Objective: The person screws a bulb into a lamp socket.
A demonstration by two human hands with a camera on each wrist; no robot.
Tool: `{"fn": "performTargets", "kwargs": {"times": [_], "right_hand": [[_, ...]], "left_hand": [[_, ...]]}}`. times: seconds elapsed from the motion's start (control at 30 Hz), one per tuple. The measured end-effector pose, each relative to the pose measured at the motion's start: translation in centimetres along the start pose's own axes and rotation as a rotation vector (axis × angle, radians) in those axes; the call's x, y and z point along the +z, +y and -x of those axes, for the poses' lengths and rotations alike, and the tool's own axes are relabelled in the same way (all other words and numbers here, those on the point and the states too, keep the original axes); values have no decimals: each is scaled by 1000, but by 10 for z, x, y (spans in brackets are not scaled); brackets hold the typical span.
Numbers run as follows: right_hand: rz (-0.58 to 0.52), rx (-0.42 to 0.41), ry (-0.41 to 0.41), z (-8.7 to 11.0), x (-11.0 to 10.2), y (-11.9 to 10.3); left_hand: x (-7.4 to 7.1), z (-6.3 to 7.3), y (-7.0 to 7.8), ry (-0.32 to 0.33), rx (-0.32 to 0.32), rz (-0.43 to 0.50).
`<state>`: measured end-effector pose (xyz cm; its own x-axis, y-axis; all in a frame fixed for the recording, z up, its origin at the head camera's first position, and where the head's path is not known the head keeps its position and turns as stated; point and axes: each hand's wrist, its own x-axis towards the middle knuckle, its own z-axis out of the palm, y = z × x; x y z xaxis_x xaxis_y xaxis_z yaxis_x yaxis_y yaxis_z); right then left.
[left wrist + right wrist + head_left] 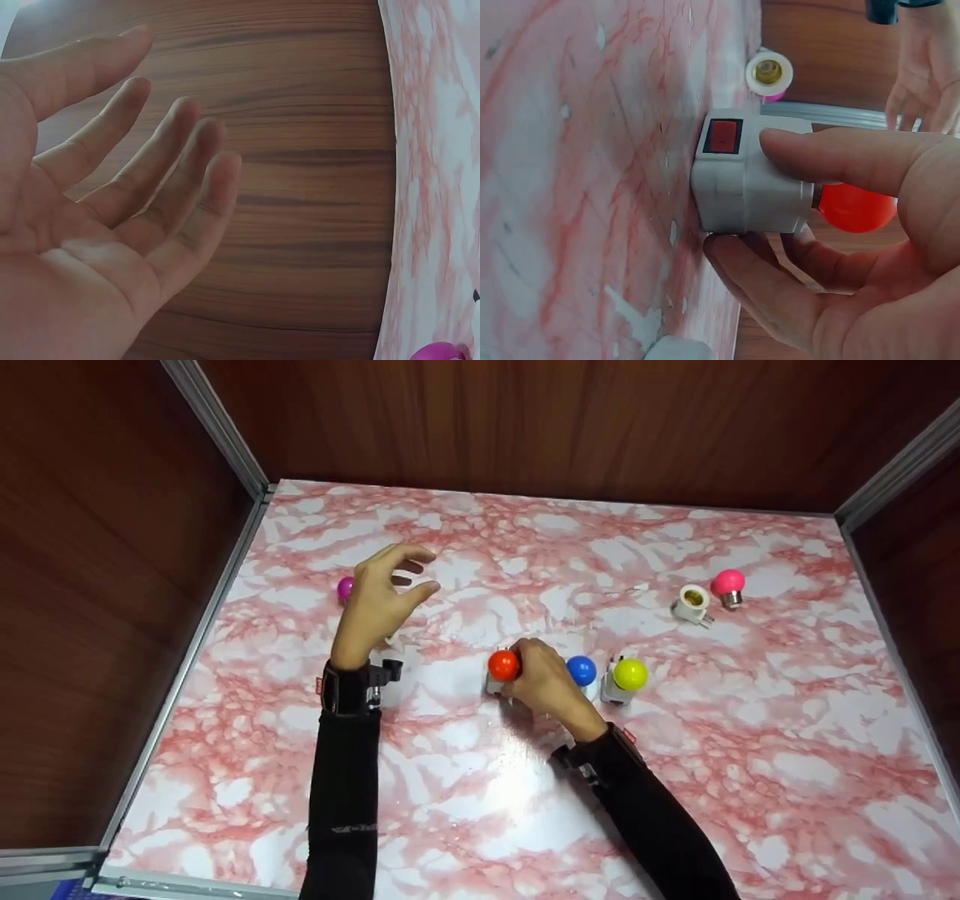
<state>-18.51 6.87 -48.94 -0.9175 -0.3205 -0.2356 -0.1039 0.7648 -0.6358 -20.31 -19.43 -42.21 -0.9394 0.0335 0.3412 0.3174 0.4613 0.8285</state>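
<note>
My right hand point(546, 681) grips a white plug-in lamp socket point(742, 176) between thumb and fingers. It carries a red switch point(722, 136) on its side, and a red bulb point(503, 665) sits in its mouth. The socket's base is right at the tabletop. Just right of this hand stands a blue bulb point(581, 670), its socket mostly hidden behind the hand. My left hand point(375, 600) hovers with spread, relaxed fingers and holds nothing. Partly hidden by it, a purple bulb point(345, 589) lies beside another white socket point(769, 73).
A yellow bulb point(630, 674) stands in a white socket point(616, 692) to the right. Farther back are a white socket point(691, 601) with its gold-coloured inside showing and a pink bulb point(728, 582) lying down. Brown wood-grain walls point(525, 427) border the marbled tabletop point(750, 697).
</note>
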Motion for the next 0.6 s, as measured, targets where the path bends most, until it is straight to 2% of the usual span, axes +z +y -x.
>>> {"fn": "performTargets", "kwargs": {"times": [0.23, 0.47, 0.6], "right_hand": [[-39, -3, -26, 8, -16, -8], [-125, -93, -9, 24, -46, -11], [-230, -124, -1, 29, -64, -9]], "left_hand": [[-3, -2, -3, -6, -13, -25], [-4, -3, -9, -18, -67, -114], [-4, -2, -10, -41, -92, -151]]}}
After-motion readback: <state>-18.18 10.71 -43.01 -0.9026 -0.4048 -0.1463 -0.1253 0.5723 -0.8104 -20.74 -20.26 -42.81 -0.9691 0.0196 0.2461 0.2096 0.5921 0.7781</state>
